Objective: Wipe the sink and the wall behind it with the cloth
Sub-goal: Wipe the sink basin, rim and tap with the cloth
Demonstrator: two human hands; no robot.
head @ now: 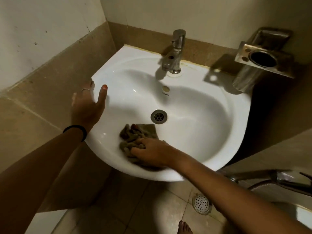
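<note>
A white ceramic sink is fixed in a corner, with a steel drain in the bowl. A crumpled brown cloth lies on the bowl's near left slope. My right hand presses down on the cloth with bent fingers. My left hand rests on the sink's left rim, thumb over the inner edge, fingers spread. The wall behind the sink is pale above a band of tan tile.
A chrome tap stands at the back of the sink. A metal holder juts from the wall at the right. A spray hose handle hangs at the lower right. Below are floor tiles, a floor drain and a bare foot.
</note>
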